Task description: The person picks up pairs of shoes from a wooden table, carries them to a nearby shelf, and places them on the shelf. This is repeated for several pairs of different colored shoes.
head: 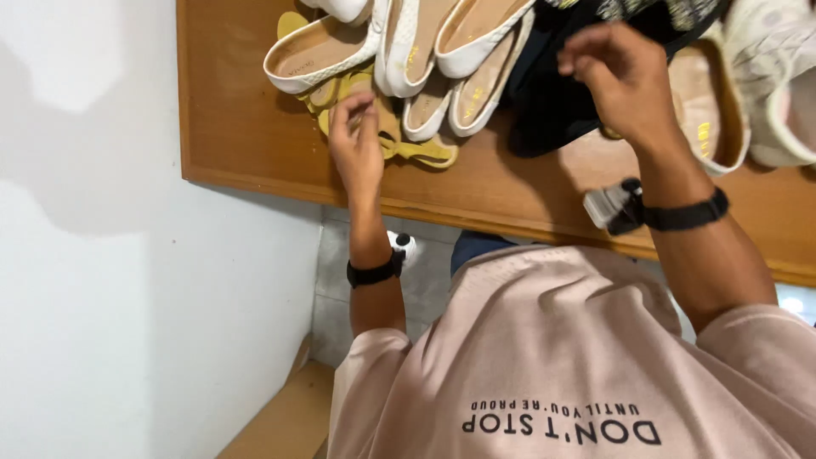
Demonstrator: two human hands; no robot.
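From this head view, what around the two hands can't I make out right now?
- Left hand: fingertips curl onto the yellow sandal; a grip cannot be confirmed.
- Right hand: fingers bent over the black shoe; contact is hidden.
- White flats: toes cut off by the top edge.
- Small clear-and-black object by the right wrist: too small to identify.
- Beige shoe: partly behind the right hand.

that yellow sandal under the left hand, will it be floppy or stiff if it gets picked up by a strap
Probably floppy: the yellow sandal looks flat and thin-soled with narrow straps, so it would likely dangle. It seems light for its size. The white shoes overlap it, so pulling it may shift them. The left hand rests on it.
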